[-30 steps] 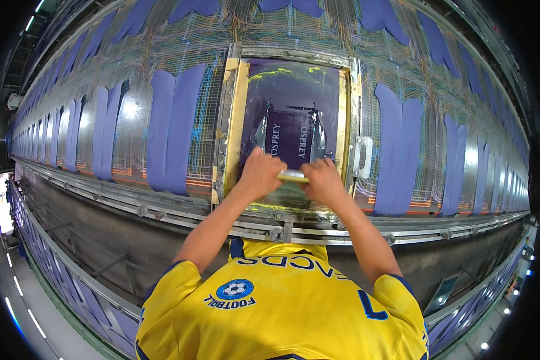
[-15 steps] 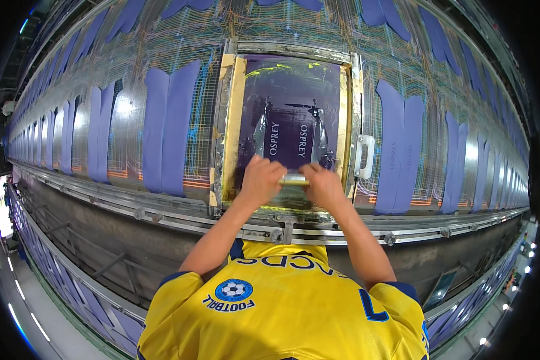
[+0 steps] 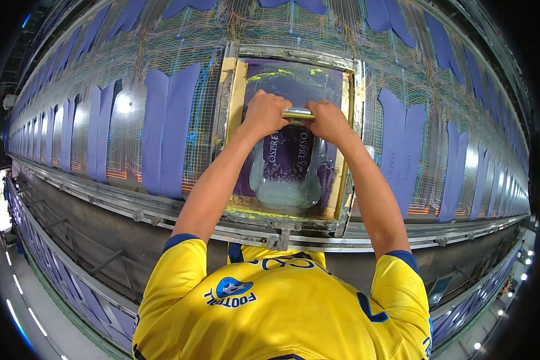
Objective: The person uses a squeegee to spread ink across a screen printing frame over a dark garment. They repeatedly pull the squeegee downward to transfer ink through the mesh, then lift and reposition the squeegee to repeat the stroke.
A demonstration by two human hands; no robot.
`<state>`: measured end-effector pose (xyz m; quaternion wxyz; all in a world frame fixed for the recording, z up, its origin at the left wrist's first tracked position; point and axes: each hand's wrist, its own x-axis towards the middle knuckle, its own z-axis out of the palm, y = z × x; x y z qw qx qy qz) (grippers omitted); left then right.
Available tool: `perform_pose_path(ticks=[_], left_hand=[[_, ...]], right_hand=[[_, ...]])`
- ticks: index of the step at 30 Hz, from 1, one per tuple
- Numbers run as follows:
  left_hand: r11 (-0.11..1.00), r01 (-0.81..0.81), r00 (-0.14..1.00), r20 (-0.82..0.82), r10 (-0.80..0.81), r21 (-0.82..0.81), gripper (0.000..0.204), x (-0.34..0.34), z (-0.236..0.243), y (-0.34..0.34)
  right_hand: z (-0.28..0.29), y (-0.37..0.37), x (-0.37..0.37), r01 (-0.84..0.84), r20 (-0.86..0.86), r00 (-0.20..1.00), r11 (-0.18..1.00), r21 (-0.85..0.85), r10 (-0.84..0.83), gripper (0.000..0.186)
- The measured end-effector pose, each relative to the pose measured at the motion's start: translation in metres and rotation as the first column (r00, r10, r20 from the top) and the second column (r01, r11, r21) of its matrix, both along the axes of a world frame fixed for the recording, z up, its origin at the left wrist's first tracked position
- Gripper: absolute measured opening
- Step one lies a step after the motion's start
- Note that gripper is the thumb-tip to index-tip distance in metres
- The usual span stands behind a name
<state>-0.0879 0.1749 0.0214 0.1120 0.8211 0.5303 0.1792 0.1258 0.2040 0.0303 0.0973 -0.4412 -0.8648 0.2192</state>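
Observation:
My left hand (image 3: 266,114) and right hand (image 3: 328,120) are both closed on a metal-edged squeegee (image 3: 297,113), one at each end. The squeegee lies across the upper half of a screen-printing frame (image 3: 294,49) with a metal rim and tan tape along its sides. Below the squeegee, the dark purple screen mesh (image 3: 285,162) shows two pale lines of lettering. A translucent, wet smear of ink (image 3: 285,195) surrounds the lettering toward the near end, and yellow-green streaks mark the mesh's far edge.
A long print table (image 3: 210,90), covered in coloured grid lines, carries several purple cut pieces (image 3: 165,132) on both sides of the frame and along its far side. A metal rail (image 3: 372,243) runs along the near edge, with a dark trough below it.
Both hands and the squeegee have moved away from me, from the frame's near end to its upper half. A pale wet smear now shows at the near end below the lettering.

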Motion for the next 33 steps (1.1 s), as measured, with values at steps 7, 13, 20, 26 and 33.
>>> perform_pose_path(ticks=[7,13,20,26,33], left_hand=[[0.996,-0.014,0.998,0.069,0.008,0.091,0.02,0.005,0.006,-0.01],[0.998,0.034,0.999,-0.013,-0.035,-0.057,0.023,0.008,0.008,-0.12],[0.996,0.021,1.0,0.011,-0.02,-0.086,0.024,0.015,0.01,-0.152],[0.998,0.052,0.999,-0.011,-0.053,-0.042,0.021,0.007,0.009,-0.067],[0.999,0.017,1.0,-0.007,-0.017,-0.041,0.019,0.01,-0.001,0.018]], right_hand=[[0.008,-0.013,0.0,0.021,-0.104,0.995,0.997,0.074,-0.013,0.022],[0.0,-0.119,0.013,-0.045,-0.069,0.997,0.999,-0.003,0.045,0.026],[0.001,-0.156,0.017,-0.019,-0.041,0.999,1.0,0.007,0.019,0.029],[0.006,-0.068,0.013,-0.051,0.043,0.998,0.998,0.033,0.05,0.027],[-0.006,0.021,0.01,0.013,0.08,0.997,0.997,-0.079,-0.007,0.026]])
